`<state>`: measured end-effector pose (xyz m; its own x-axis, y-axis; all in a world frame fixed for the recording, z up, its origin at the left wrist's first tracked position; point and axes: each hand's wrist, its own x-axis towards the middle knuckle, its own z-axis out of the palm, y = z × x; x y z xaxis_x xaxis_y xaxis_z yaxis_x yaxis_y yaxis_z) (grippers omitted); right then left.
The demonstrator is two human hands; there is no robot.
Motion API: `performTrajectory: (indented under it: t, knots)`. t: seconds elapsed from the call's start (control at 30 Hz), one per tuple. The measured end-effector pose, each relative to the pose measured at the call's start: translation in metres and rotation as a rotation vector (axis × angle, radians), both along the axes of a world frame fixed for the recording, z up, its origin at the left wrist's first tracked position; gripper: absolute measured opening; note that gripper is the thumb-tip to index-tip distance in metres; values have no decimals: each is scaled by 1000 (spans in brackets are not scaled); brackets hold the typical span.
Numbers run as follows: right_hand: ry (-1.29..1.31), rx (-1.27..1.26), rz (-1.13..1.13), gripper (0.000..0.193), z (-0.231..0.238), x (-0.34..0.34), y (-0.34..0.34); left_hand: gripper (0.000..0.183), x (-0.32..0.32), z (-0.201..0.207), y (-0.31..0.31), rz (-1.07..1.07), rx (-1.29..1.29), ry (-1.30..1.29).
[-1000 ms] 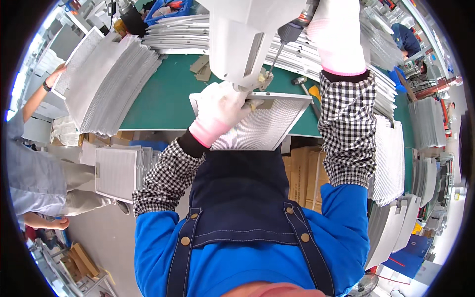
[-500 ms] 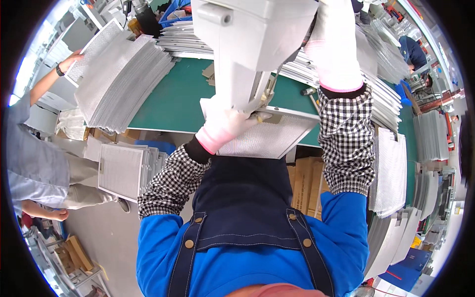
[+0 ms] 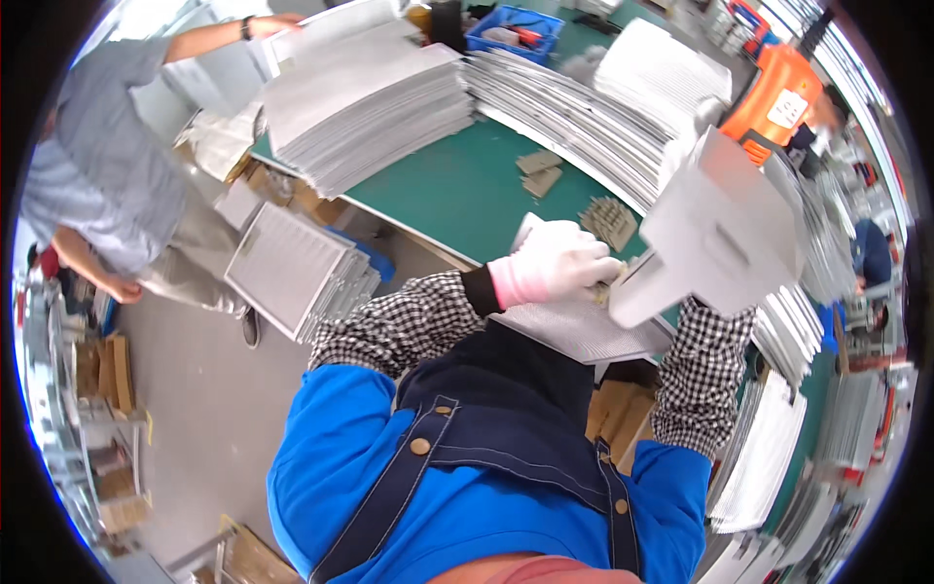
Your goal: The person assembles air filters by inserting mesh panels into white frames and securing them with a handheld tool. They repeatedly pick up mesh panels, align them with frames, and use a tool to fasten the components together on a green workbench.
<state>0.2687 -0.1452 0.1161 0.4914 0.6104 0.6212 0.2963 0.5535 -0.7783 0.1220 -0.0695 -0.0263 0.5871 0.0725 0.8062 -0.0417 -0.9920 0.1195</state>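
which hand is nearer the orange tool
Right: the right hand, partly hidden, is beside the orange tool; the left hand is farther, lower left, at the mesh panel.

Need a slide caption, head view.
Gloved left hand by a mesh panel and grey housing, orange tool beyond, at a green workbench.

White label (image 3: pixel 787 109) with few dark printed characters, slightly blurred, on side of orange tool (image 3: pixel 756 115).

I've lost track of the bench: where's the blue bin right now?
The blue bin is at the top of the head view, just right of centre, right behind the stacked pale panels.
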Motion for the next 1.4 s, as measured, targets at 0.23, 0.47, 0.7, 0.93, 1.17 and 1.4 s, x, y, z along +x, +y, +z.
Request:
performTrajectory:
  t: [0.23,0.47,0.7,0.93,1.17,1.4]
  knots:
    - [-333,-9,-235,42,2,5,28,57,-8,23,7,125,-177,65]
    - [-147,22,-175,38,68,69,42,35,-73,-141,3,124,-1185,110]
    - [-1245,-103,-652,52,73,182,41,30,-205,-108,37,639,-1012,-577]
    - [-1103,-23,-465,56,74,161,58,38,-487,-167,60,1616,-726,-1002]
    - [-1222,-57,-598,54,82,215,66,37,-573,-248,81,1965,-945,-757]
    - [-1227,-85,-603,45,84,232,71,45,-564,-269,101,2152,-1327,-319]
